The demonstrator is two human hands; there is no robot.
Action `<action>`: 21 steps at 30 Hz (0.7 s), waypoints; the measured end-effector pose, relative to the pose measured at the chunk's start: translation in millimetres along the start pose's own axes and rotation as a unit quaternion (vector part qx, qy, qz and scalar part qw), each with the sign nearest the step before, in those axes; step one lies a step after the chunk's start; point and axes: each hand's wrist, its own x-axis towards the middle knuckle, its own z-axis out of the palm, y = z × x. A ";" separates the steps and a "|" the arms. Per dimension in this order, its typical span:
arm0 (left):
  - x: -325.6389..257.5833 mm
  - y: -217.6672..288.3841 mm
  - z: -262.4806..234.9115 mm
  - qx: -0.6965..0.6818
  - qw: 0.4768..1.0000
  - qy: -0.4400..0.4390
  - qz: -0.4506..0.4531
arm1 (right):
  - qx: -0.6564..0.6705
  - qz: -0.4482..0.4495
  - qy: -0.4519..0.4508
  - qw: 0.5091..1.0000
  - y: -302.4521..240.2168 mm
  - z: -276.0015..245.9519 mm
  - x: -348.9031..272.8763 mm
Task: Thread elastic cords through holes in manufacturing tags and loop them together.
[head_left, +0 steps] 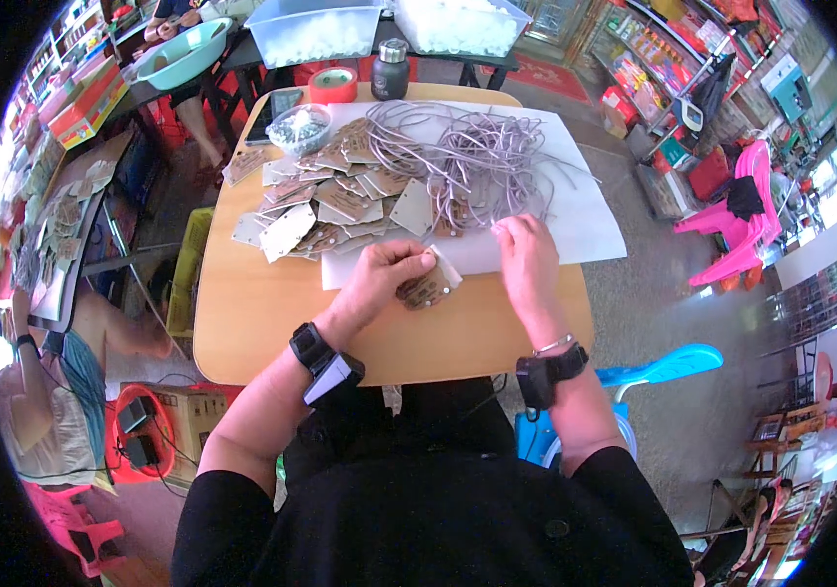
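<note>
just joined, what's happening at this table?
A person sits at a light wooden table. The left hand pinches a brown rectangular card tag just off the edge of a white paper sheet. The right hand pinches a thin pale string by the sheet's edge. Behind the hands lie a heap of similar brown and white card tags and a tangle of pale grey strings.
</note>
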 end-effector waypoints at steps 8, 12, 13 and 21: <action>-0.8 7.5 -17.2 -0.242 0.951 -0.194 -0.001 | 0.233 -0.160 -0.230 0.931 -71.5 -33.4 -53.0; 7.2 8.1 -36.8 -0.422 0.896 -0.019 0.138 | 0.105 -0.193 -0.357 0.908 -48.7 -48.7 -63.0; 8.3 9.0 -40.4 -0.409 0.896 -0.057 0.162 | 0.062 -0.162 -0.372 0.912 -42.0 -52.8 -62.5; -6.8 15.7 -6.4 -0.058 0.974 -0.221 0.003 | 0.423 0.079 -0.274 0.860 -43.4 -18.0 -20.8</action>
